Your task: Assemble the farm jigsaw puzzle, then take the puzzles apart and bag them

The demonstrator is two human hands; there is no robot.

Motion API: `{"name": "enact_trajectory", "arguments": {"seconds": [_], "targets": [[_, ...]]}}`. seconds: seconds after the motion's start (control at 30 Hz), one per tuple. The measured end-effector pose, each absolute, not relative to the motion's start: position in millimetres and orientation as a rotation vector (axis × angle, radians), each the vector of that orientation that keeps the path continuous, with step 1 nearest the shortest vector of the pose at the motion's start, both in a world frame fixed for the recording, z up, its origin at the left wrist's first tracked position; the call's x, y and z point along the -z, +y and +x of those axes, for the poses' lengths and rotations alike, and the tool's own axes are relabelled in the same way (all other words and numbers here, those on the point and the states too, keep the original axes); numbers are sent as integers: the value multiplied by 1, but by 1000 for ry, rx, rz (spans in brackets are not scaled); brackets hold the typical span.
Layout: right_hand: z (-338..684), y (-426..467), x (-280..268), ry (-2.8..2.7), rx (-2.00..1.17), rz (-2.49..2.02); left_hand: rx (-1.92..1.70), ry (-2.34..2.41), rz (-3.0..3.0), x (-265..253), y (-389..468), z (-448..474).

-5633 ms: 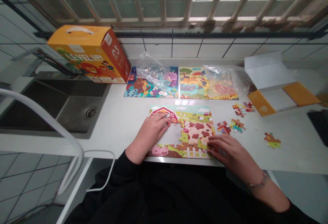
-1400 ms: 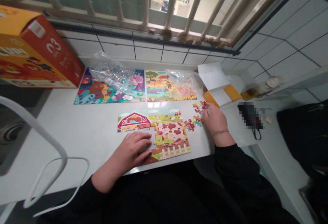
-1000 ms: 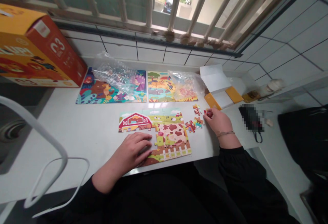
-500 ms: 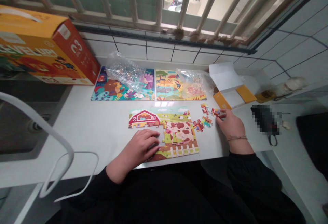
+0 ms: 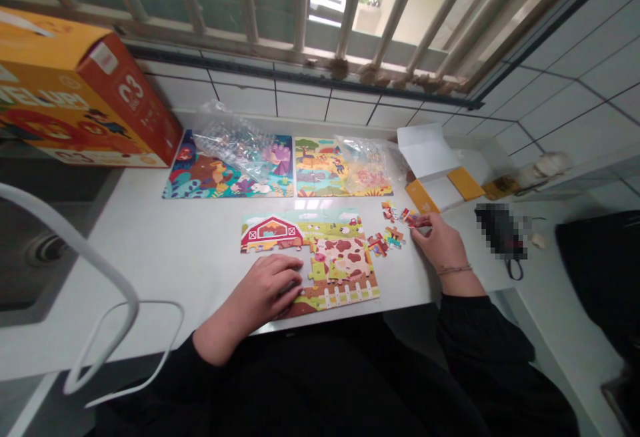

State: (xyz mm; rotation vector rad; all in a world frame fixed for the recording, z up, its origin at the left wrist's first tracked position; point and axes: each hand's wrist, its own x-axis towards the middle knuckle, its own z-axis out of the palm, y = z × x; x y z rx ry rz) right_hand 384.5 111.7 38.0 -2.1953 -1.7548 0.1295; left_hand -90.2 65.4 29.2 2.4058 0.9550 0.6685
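A farm jigsaw puzzle (image 5: 345, 257) with a red barn and a spotted cow lies partly assembled on the white counter (image 5: 200, 257). Its lower left part has a gap. Over that gap rests my left hand (image 5: 267, 287), palm down with its fingers stretched out and loosely bent; what lies under it is hidden. To the right of the puzzle, my right hand (image 5: 440, 240) pinches a small colourful puzzle piece (image 5: 412, 219) between thumb and fingertips, low over the counter. Several loose pieces (image 5: 379, 244) lie between the puzzle and this hand.
Two finished-looking puzzles, one dark blue-green (image 5: 200, 180) and one yellow (image 5: 315, 180), lie behind, with clear plastic bags (image 5: 240, 140) on them. An opened small box (image 5: 427, 157) stands back right, a large orange box (image 5: 120, 97) back left. A white cable (image 5: 115, 257) arches at left.
My right hand has shifted slightly among the loose pieces, its fingertips still at a piece. My left hand stays over the gap. The whole view has moved a little.
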Motion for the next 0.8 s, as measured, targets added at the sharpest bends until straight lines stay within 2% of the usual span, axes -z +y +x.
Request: {"name": "enact_trajectory", "arguments": {"seconds": [0.47, 0.6, 0.8], "targets": [[333, 78, -73, -1855, 112, -1935, -651, 969, 2411, -28, 63, -90], [291, 65, -78, -1960, 10, -1771, -703, 990, 2444, -28, 57, -90], [207, 49, -64, -2165, -395, -1208, -824, 1101, 2306, -37, 47, -95]]}}
